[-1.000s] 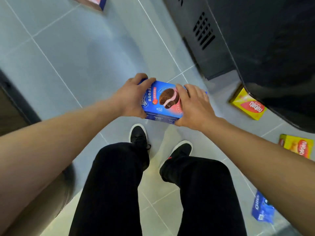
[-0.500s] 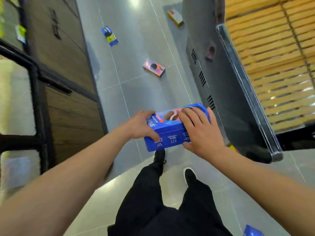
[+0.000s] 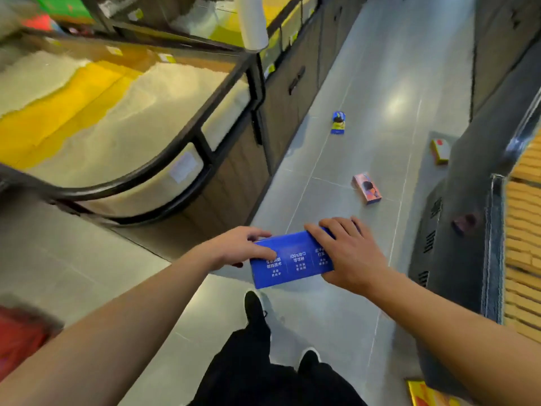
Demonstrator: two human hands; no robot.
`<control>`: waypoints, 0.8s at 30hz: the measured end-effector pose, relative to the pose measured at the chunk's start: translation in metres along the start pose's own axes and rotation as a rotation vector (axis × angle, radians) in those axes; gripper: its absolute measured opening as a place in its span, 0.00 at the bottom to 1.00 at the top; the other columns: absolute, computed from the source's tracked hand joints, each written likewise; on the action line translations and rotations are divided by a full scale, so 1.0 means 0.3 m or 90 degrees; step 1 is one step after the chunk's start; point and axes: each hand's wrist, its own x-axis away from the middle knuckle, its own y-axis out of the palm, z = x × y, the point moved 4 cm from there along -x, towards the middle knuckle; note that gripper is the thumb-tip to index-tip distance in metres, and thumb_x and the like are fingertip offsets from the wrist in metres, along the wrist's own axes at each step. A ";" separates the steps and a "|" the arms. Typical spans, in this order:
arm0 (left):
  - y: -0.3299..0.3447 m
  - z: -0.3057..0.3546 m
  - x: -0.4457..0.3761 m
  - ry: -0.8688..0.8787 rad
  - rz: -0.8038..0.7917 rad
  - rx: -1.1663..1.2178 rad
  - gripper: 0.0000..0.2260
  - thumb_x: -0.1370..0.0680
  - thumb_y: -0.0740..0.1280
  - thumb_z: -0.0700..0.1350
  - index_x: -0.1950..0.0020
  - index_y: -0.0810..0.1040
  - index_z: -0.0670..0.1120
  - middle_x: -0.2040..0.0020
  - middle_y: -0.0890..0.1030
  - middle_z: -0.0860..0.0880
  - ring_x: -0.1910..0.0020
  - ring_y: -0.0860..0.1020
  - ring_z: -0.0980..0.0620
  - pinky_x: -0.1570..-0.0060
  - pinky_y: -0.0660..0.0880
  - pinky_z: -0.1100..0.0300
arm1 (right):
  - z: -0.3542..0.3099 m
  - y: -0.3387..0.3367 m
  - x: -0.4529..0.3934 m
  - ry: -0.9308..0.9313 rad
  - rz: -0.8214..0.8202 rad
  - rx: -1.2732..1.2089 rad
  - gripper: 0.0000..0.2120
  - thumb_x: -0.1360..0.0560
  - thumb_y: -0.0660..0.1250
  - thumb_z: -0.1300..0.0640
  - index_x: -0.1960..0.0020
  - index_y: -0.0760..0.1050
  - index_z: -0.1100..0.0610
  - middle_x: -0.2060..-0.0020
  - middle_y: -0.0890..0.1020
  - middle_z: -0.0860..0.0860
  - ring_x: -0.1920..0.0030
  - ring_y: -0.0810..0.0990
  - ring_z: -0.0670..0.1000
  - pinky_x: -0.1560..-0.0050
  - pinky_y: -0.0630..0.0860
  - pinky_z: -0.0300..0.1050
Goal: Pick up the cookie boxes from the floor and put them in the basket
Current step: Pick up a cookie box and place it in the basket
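A blue cookie box [image 3: 292, 260] with white print is held in front of me above the grey floor. My left hand [image 3: 240, 247] grips its left end and my right hand [image 3: 348, 253] grips its right end, fingers curled over the top. More cookie boxes lie on the floor ahead: a pink one [image 3: 366, 189], a blue and yellow one [image 3: 338, 122], and a yellow and red one [image 3: 440, 151]. Another yellow box [image 3: 427, 394] lies at the bottom right. A blurred red shape [image 3: 20, 341], maybe the basket, is at the far left.
A glass display counter with a black frame [image 3: 181, 168] stands to my left, with wooden cabinet fronts [image 3: 281, 104] below it. A dark cabinet with vents [image 3: 450, 235] and a slatted wooden shelf [image 3: 524, 244] line the right. My legs and black shoes [image 3: 254, 312] are below.
I have stood up and turned left, so the view has swung from the floor to the aisle and counter. Both hands have kept the blue box, now turned with its printed side toward me.
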 end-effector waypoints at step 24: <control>0.121 -1.453 1.397 -0.278 0.667 -0.090 0.43 0.36 0.74 0.59 0.26 0.57 0.54 0.34 0.66 0.53 0.36 0.67 0.51 0.39 0.71 0.55 | -1.960 0.114 0.006 -0.647 -0.183 0.010 0.43 0.34 0.70 0.40 0.25 0.54 0.45 0.32 0.69 0.47 0.32 0.68 0.53 0.28 0.59 0.53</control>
